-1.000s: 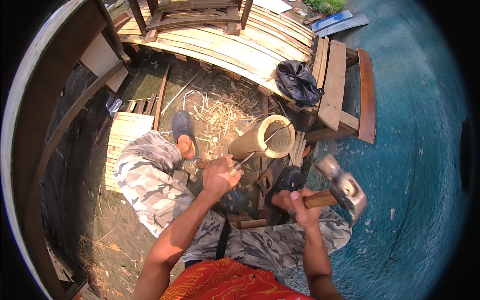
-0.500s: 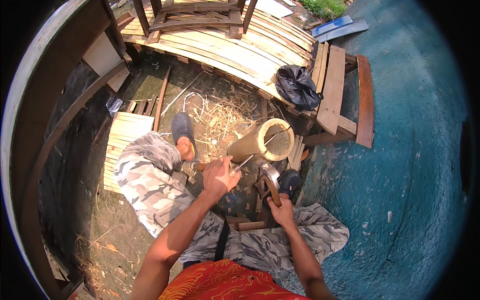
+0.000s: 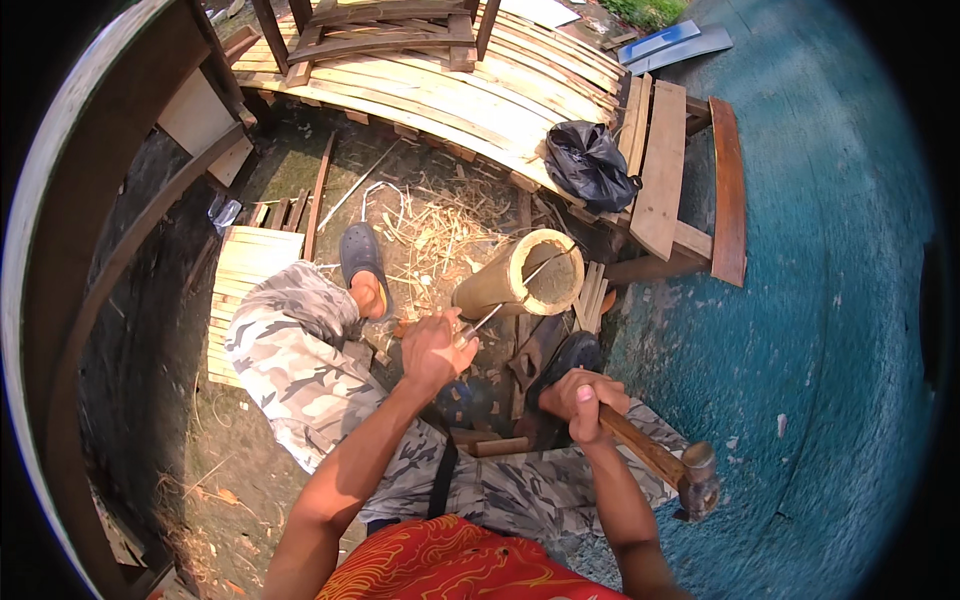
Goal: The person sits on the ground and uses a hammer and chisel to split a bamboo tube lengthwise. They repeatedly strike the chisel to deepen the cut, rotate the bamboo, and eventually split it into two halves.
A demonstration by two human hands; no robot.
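A thick bamboo section (image 3: 486,284) stands on the ground in front of me, its open hollow end facing up. Across its rim lies the thin blade of a long knife (image 3: 487,318); it appears edge-on. My left hand (image 3: 436,350) is closed around the knife's handle, beside the bamboo's near left side. In my right hand (image 3: 584,403) is a hammer (image 3: 645,445), gripped by its wooden handle. The hammer's metal head points to the right and toward me, over my right leg, apart from the bamboo and knife.
A slatted bench (image 3: 420,88) spans the far side, with a black plastic bag (image 3: 590,165) on its right end. Wooden boards (image 3: 660,165) lean near the blue wall (image 3: 800,330). Shavings (image 3: 440,235) litter the ground; a small slatted piece (image 3: 255,260) lies left.
My right hand has swung the hammer away from the knife beside the bamboo, back to the right and toward me. My left hand and the knife have stayed in place.
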